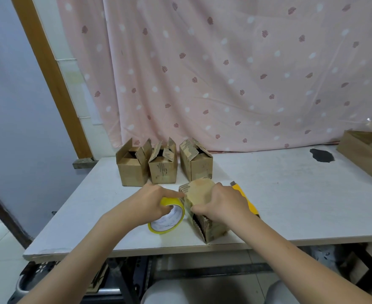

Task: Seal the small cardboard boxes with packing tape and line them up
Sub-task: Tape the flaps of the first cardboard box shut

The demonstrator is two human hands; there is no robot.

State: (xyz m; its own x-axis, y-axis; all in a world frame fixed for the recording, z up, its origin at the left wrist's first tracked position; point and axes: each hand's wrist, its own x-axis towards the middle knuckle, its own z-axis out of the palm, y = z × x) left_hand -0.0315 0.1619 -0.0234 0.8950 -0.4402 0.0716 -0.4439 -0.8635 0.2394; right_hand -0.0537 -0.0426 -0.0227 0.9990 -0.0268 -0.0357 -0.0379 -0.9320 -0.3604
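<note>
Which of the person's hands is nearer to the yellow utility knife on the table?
Right. The right hand rests on the box directly beside the yellow utility knife; the left hand grips the tape roll beyond the box.
</note>
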